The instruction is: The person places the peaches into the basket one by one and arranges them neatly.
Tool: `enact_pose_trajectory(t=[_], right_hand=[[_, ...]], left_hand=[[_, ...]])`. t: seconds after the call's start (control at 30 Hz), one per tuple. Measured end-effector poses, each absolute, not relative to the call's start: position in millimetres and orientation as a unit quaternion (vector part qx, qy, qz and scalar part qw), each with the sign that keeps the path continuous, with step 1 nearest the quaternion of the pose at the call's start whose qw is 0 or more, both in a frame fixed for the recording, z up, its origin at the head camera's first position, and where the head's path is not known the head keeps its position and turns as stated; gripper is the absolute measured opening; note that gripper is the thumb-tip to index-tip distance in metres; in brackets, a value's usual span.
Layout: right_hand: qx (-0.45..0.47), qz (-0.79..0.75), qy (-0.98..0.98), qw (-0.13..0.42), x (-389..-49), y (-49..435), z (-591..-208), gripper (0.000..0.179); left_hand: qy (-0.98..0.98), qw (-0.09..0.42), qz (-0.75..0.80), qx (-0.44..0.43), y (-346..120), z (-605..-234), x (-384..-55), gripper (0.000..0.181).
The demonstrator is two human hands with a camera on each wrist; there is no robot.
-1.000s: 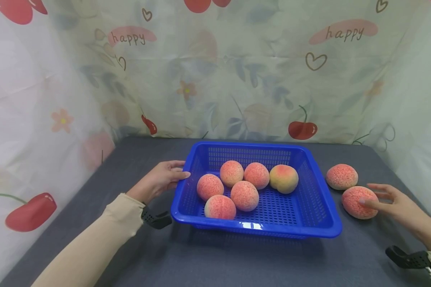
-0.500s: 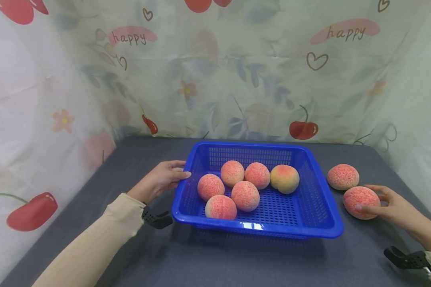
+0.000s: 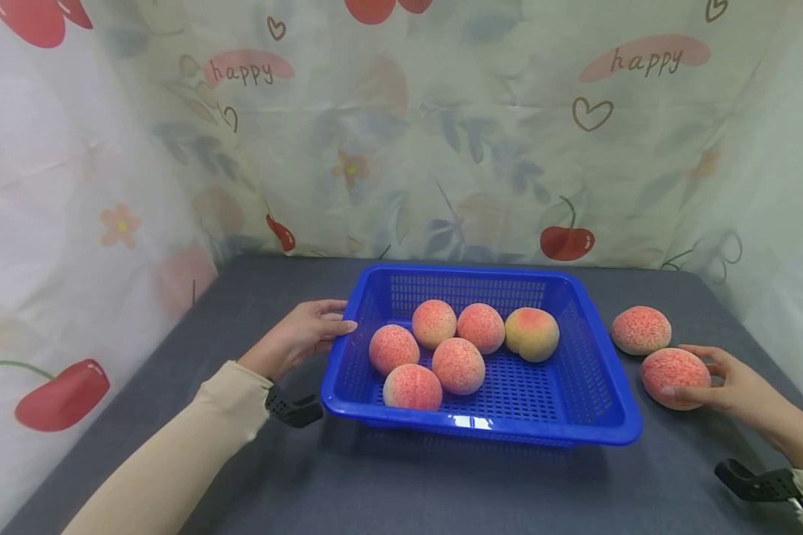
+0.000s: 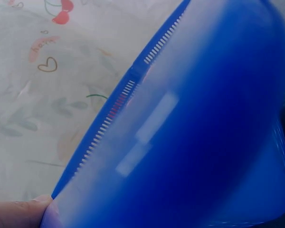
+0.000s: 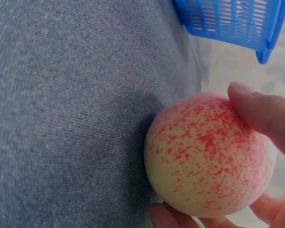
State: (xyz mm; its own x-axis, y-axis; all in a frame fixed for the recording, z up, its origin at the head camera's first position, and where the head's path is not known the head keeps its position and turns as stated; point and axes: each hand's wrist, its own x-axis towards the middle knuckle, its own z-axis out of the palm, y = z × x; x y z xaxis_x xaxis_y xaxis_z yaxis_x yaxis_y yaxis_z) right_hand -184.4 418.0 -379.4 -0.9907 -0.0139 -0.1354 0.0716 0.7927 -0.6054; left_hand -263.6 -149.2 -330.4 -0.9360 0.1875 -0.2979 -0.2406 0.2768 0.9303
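Note:
A blue plastic basket [image 3: 482,431] with slotted walls stands mid-table, holding several peaches [image 3: 458,365], one of them yellower [image 3: 531,334]. My left hand [image 3: 301,334] pinches the basket's left rim, its thumb [image 4: 21,213] on top in the left wrist view. To the right of the basket, my right hand [image 3: 743,383] grips a red-speckled peach [image 3: 674,377] that sits on the table. In the right wrist view the thumb [image 5: 266,114] lies on one side of this peach and the fingers [image 5: 180,219] curl round the other.
Another peach [image 3: 641,330] lies just behind the gripped one, near the basket's right wall. A dark grey cloth covers the table [image 3: 401,490]. Printed curtains [image 3: 401,148] hang at the back and both sides. Each wrist wears a black strap [image 3: 293,407].
My right hand has closed in on the nearer loose peach, its thumb and fingers now round it. The left hand and the basket have stayed put.

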Motion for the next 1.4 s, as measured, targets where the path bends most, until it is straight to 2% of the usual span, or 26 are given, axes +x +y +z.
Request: enact_pose_trajectory(t=[0.6, 1.13, 1.4], right_hand=[[0.009, -0.318, 0.947, 0.05, -181, 415, -374, 0.085], [-0.023, -0.353, 0.935, -0.017, -191, 394, -334, 0.082], [-0.044, -0.384, 0.922, -0.033, -195, 385, -314, 0.07]], left_hand=[[0.783, 0.174, 0.597, -0.016, -148, -330, -264, 0.058], [0.793, 0.17, 0.584, -0.023, -147, -330, -264, 0.057], [0.793, 0.172, 0.584, -0.023, -146, -330, -262, 0.058]])
